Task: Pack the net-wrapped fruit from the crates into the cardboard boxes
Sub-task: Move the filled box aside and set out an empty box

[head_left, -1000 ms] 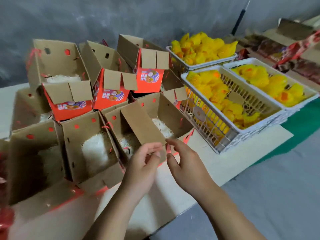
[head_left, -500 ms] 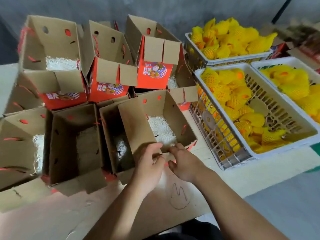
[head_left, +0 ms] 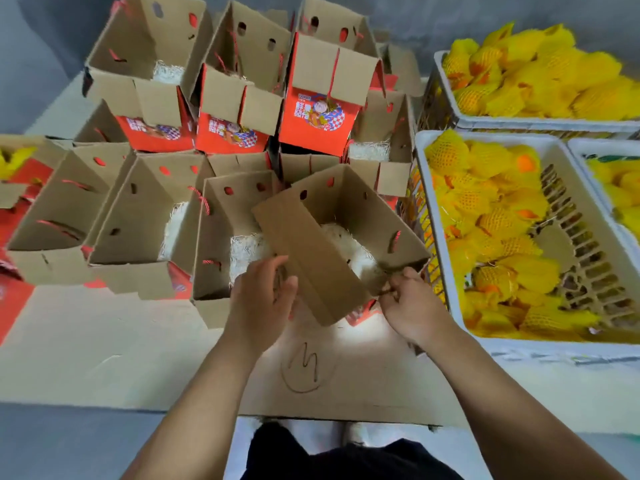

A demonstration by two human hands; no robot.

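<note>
An open cardboard box [head_left: 360, 206] with white shredded padding inside stands tilted at the table's front, its long inner flap [head_left: 311, 261] folded over the opening. My left hand [head_left: 261, 299] curls its fingers against the flap's near left edge. My right hand [head_left: 414, 306] pinches the box's near right corner. Net-wrapped yellow fruit [head_left: 485, 209] fills the white crate [head_left: 485, 137] just right of the box. Neither hand holds any fruit.
Several more open boxes [head_left: 145, 209] stand to the left and behind, the back row with red printed fronts [head_left: 318, 123]. A second fruit crate [head_left: 519, 123] sits behind the first, a third [head_left: 578, 147] at far right. A flat cardboard sheet [head_left: 304, 372] covers the table front.
The view has closed in on the table. My hands have spread apart, the left to the flap's left side and the right to the box's right corner, and the box has turned.
</note>
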